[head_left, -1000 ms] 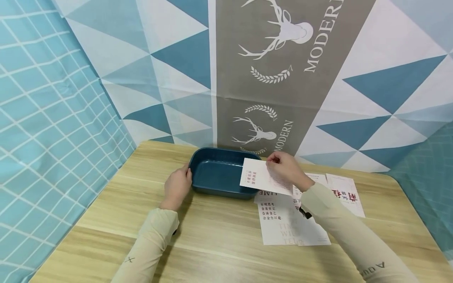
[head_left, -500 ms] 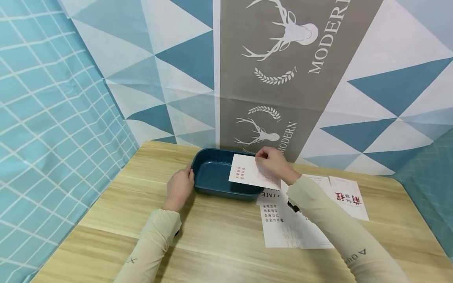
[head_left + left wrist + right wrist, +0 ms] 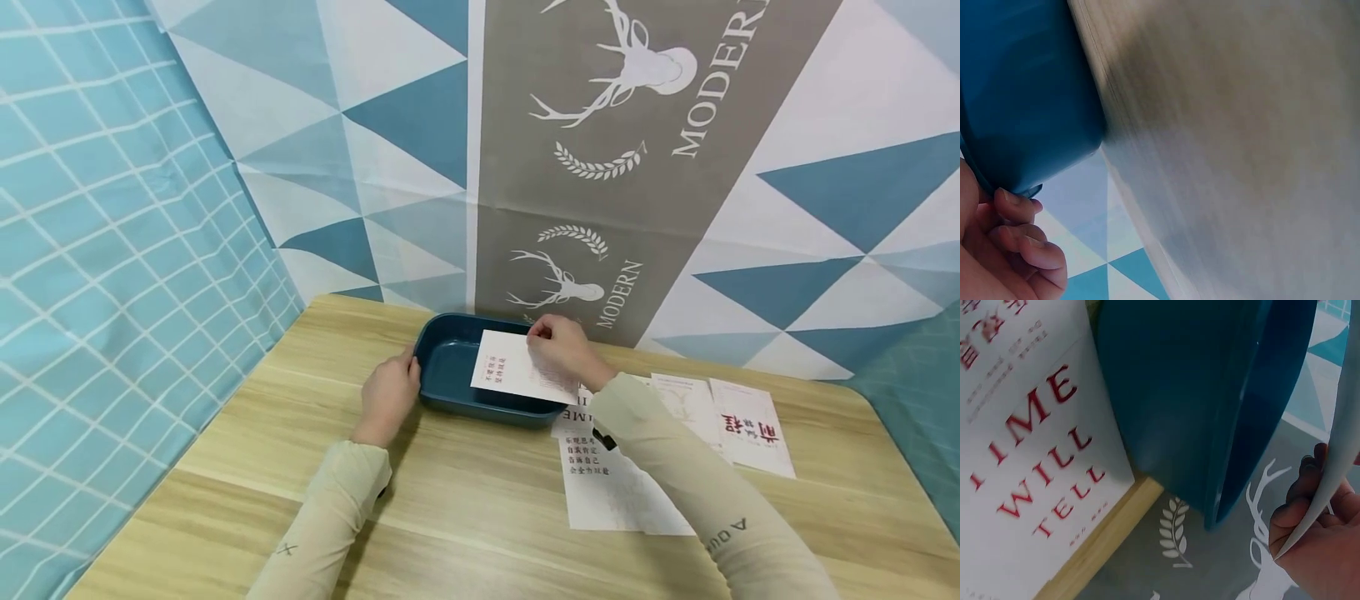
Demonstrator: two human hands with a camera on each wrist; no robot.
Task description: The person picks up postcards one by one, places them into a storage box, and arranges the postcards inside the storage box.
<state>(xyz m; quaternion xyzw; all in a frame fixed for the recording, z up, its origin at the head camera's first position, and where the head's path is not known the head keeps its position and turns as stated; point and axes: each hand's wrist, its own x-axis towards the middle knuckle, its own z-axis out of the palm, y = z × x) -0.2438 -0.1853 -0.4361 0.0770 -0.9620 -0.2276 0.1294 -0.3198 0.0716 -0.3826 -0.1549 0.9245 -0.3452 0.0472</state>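
Note:
A dark blue rectangular dish point(image 3: 450, 367) stands near the back edge of the table. My left hand point(image 3: 390, 392) grips its left end; in the left wrist view the curled fingers point(image 3: 1016, 206) hold the dish's rim. Over the dish's right half, my right hand point(image 3: 566, 350) pinches a white printed card point(image 3: 510, 367) by its far edge. The right wrist view shows that card point(image 3: 1329, 462) nearly edge-on between thumb and fingers, above and beside the dish wall point(image 3: 1166, 400). The card hides part of the dish's inside.
Several more printed cards point(image 3: 600, 500) lie on the wooden table point(image 3: 465, 517) right of the dish, some overlapping and partly under the right forearm. One with red characters point(image 3: 753, 429) lies farthest right. A patterned wall cloth point(image 3: 555, 192) rises directly behind the table.
My right hand has carried the card leftward, from the dish's right end to over its right half. My left hand keeps its grip on the dish. The head view has shifted slightly.

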